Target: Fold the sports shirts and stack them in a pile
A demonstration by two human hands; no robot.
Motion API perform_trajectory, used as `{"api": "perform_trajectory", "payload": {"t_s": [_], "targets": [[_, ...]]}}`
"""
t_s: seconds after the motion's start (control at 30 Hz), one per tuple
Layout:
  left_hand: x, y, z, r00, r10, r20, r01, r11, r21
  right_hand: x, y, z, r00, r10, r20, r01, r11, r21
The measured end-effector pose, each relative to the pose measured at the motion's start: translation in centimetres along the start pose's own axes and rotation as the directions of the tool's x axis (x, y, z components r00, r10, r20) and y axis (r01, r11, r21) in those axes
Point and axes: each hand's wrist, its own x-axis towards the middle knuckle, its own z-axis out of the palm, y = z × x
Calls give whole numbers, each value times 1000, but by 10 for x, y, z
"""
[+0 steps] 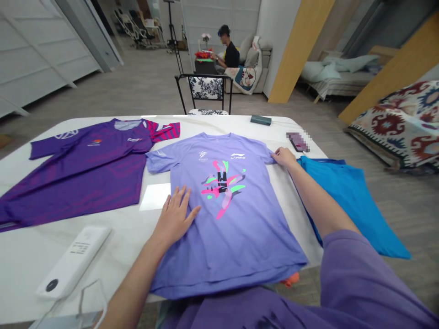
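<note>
A lavender T-shirt (254,214) with a colourful splash print lies spread front-up on the table, its hem by the near edge. My left hand (176,214) rests on its left side, palm down with fingers stretched out. At the far right, my right hand (284,156) has its fingers closed on the edge of the T-shirt's right sleeve. A dark purple jersey (99,169) with a pink-striped sleeve is laid out to the left. To the right, a bright blue garment (346,196) hangs partly over the table edge, beneath my right forearm.
On the white table (130,246) lie a white power bank-like device (73,260) with a cable, a dark green case (260,120) and a phone (299,142). A black-framed chair (206,89) stands beyond. Farther back, a person (231,52) sits by a sofa.
</note>
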Motion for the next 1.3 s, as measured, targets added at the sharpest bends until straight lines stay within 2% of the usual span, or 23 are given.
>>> {"api": "perform_trajectory", "payload": {"t_s": [0.13,0.27,0.43,0.5,0.57,0.63,0.67,0.77,0.83,0.87,0.97,1.07,1.17,1.3], "targets": [[-38,-6,7,1000,13,-21,-12,1000,3,15,-5,-21,1000,-20,11,18,992,122],[-58,-15,16,998,33,-54,-32,999,21,23,4,-49,1000,4,21,-9,971,240],[-71,-12,21,995,22,-96,-20,1000,23,15,11,-61,982,-12,186,-49,945,324],[-72,-11,15,997,14,-75,-13,1000,10,13,11,-60,976,-7,216,-63,947,315],[-61,-12,4,997,-30,-69,30,1000,0,13,12,-59,974,8,228,-73,958,278],[-32,-13,-8,989,-95,-114,94,995,-15,15,12,-56,973,18,228,-73,969,236],[-9,-14,-14,983,-111,-148,108,994,-33,17,12,-55,974,20,226,-71,973,220],[83,-14,-20,977,-46,-207,24,994,-106,23,8,-48,972,16,234,-62,980,191],[151,-17,-16,985,5,-171,-26,992,-124,26,4,-43,969,5,246,-50,983,175],[182,-20,-12,992,0,-130,-15,993,-115,28,3,-41,968,0,250,-43,985,167],[252,-42,2,995,-103,-11,103,993,-64,36,3,-36,973,1,232,-35,990,139],[281,-75,18,979,-204,25,205,978,-36,46,15,-35,990,51,131,-63,994,89],[289,-105,32,970,-242,25,242,970,-4,55,32,-35,995,90,36,-91,995,39],[291,-120,44,972,-235,18,234,972,22,55,31,-25,996,54,-64,-54,999,5]]}}
